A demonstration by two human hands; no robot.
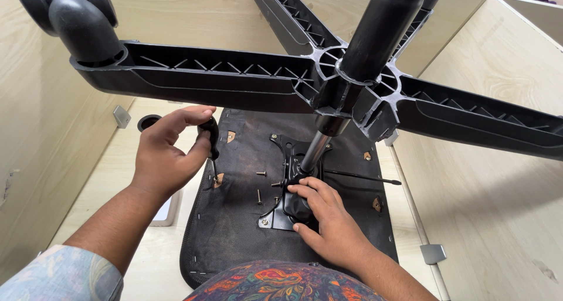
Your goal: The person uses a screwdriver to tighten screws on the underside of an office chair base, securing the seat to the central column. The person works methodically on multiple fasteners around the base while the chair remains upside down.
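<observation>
Black screwdriver (210, 138) in left hand (167, 154).

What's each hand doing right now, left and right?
Left hand: closed around a black screwdriver handle.
Right hand: open, resting on the black chair mechanism.

pale wooden table (152, 266) carries an upturned black chair seat (234, 225).

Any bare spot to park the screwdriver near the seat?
Free: light bench left of the seat underside, under the left hand, and the bare fabric near the seat's front-left edge. Crowded: the mounting plate at centre, with loose screws, right hand and lever. The base hangs overhead.
</observation>
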